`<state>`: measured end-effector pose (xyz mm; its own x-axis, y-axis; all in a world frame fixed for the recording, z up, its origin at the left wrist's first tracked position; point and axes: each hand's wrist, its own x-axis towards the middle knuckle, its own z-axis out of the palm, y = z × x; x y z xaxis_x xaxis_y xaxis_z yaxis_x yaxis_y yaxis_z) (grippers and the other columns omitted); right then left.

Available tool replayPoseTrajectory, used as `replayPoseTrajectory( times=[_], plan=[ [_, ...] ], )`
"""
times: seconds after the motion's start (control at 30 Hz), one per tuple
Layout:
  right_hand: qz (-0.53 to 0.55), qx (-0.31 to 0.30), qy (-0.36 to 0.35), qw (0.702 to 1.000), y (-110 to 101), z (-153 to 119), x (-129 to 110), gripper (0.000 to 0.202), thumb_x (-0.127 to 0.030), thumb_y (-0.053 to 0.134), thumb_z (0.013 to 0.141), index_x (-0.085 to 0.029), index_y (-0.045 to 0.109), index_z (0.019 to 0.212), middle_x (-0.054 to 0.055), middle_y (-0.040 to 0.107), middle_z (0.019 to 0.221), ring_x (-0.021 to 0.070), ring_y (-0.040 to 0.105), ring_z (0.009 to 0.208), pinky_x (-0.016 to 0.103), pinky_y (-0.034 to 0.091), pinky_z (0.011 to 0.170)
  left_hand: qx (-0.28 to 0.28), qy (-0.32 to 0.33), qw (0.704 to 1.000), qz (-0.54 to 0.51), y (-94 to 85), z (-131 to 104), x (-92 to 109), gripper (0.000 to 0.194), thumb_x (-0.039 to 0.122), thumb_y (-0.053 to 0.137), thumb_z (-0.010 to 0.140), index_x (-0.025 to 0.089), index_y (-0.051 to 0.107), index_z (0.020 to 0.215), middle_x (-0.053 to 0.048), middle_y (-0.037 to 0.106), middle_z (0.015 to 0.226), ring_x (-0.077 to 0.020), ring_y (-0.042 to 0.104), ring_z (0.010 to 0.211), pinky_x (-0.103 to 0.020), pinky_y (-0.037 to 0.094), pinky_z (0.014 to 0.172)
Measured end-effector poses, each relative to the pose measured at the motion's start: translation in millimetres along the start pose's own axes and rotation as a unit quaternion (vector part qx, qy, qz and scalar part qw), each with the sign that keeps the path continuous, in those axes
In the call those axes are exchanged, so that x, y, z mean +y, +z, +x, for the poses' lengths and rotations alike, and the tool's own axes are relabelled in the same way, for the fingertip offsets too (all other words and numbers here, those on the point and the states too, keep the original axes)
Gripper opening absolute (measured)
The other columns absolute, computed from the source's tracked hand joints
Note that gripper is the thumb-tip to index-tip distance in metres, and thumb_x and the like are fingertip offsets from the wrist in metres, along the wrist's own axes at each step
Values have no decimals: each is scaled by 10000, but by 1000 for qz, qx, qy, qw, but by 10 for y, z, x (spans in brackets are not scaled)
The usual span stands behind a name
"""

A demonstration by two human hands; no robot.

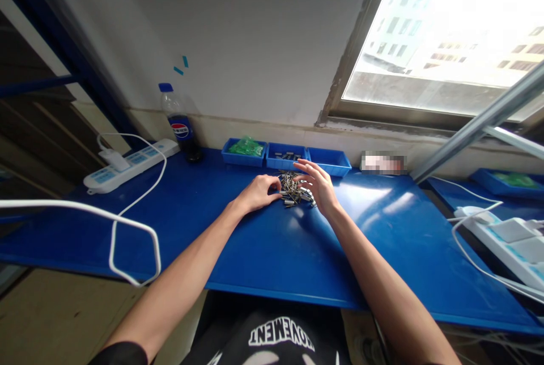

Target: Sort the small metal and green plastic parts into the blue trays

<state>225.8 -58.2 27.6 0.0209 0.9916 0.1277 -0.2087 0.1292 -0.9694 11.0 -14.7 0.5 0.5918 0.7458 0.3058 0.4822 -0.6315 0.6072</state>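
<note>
A pile of small, slender metal parts (291, 186), silvery and dark, lies on the blue table (263, 251). At the pile's left edge is my left hand (259, 192), its thumb and forefinger curled together in a pinch. Whatever sits between those fingertips is too small to make out. My right hand (321, 186) is held over the right side of the pile with its fingers spread, and I see nothing gripped in it. It hides some of the parts, and a few silvery pieces show beneath it.
Behind the pile stand three blue bins: one with green bags (246, 147), one with small metal pieces (287, 155), and a right-hand bin (327, 161). A cola bottle (182, 127) and a white power strip (136, 164) are at left. A white cable (136, 220) loops over the front edge.
</note>
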Motion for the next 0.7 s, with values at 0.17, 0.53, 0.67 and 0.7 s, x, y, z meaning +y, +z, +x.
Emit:
replayPoseTrajectory(
  times=[0.17, 0.53, 0.67, 0.7],
  plan=[
    [-2, -8, 2, 1000, -2, -4, 4, 388, -507, 675, 892, -276, 731, 1197, 77, 712, 1334, 194, 724, 860, 328, 556, 764, 1, 0, 999, -53, -11, -10, 61, 92, 182, 739, 793, 186, 732, 885, -27, 770, 884, -195, 711, 823, -283, 538, 768],
    [-95, 8, -22, 995, -24, 32, 110, 441, -583, 709, 840, -240, 745, 1115, 18, 730, 783, 157, 605, 617, 309, 495, 625, 136, -109, 960, -217, 61, 76, -102, 246, 370, 827, 755, 164, 785, 883, -93, 800, 910, -234, 755, 844, -362, 617, 815],
    [-141, -27, 11, 990, -6, 31, 148, 386, -524, 750, 823, -226, 767, 1069, 14, 717, 728, 142, 557, 550, 294, 443, 556, 159, -126, 927, -316, 26, 94, -54, 272, 353, 863, 712, 142, 774, 858, -93, 791, 876, -227, 748, 832, -367, 620, 806],
    [-139, -46, 23, 989, 5, 24, 147, 392, -519, 755, 821, -226, 770, 1081, 23, 736, 760, 144, 571, 561, 292, 444, 557, 156, -126, 922, -331, 18, 93, -31, 282, 349, 875, 697, 140, 770, 855, -88, 788, 871, -225, 746, 837, -362, 620, 805]
  ],
)
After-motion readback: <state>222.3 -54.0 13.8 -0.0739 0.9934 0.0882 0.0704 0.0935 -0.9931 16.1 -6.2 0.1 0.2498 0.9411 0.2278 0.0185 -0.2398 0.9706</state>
